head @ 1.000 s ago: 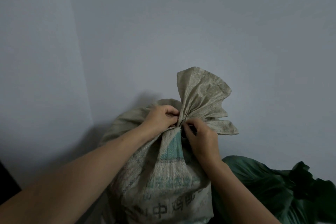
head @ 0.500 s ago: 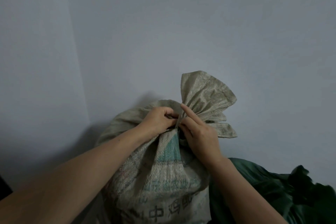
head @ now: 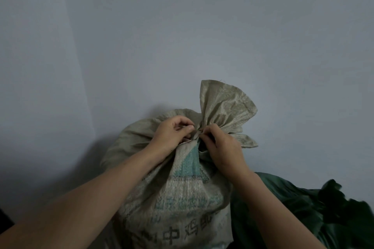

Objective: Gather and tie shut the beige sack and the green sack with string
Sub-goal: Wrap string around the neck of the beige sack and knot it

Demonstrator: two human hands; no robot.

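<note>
The beige woven sack stands upright in front of me, its printed side toward me. Its mouth is bunched into a narrow neck, and the loose top fans out above. My left hand grips the neck from the left with curled fingers. My right hand pinches at the neck from the right, fingertips meeting the left hand's. The string is too small to make out between my fingers. The green sack lies at the lower right, touching the beige one, its dark top crumpled.
A plain pale wall rises close behind the sacks, with a corner on the left. A dark edge shows at the far lower left.
My right hand's forefinger, stretched up along the neck half a second ago, has curled back in to pinch at the neck. The left hand has kept its grip. The sack's top has barely shifted.
</note>
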